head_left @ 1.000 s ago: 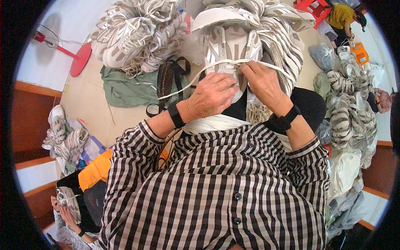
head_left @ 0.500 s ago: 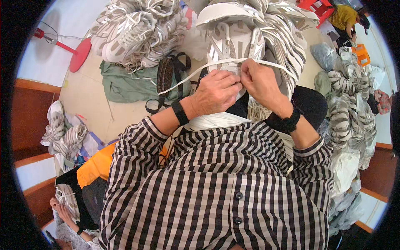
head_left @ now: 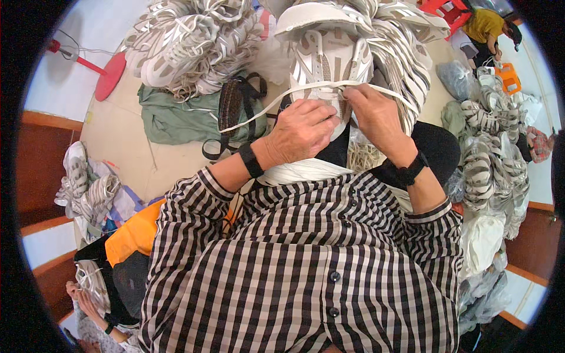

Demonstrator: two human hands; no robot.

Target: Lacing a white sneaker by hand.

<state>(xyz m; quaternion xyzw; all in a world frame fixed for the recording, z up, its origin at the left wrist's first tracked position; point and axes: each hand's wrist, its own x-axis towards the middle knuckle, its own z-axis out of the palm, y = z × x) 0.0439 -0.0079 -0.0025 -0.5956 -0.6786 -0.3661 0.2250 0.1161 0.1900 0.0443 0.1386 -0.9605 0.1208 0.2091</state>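
Note:
A white and grey-brown sneaker [head_left: 331, 65] lies in front of me, its toe end toward my body. One flat cream shoelace [head_left: 265, 110] runs across its lower eyelets, both ends trailing off to the sides. My left hand [head_left: 303, 129] is closed at the left of the toe end, fingers bent against the shoe; its fingertips are partly hidden. On the other side my right hand [head_left: 378, 122] pinches at the lace beside the eyelets, with thumb and forefinger together. The left lace end reaches over a dark woven bag [head_left: 231, 105].
Piled sneakers [head_left: 188, 50] stand at the far left, beside green cloth [head_left: 170, 120]. A stacked row of sneakers [head_left: 406, 70] adjoins my right hand. More shoes [head_left: 494, 165] lie at right. A co-worker's hand [head_left: 88, 303] holds a shoe at lower left; another person [head_left: 485, 26] bends at far right.
My right hand has shifted slightly right and down, away from the left fingertips. The left hand stays at the shoe. The whole view has shifted slightly left.

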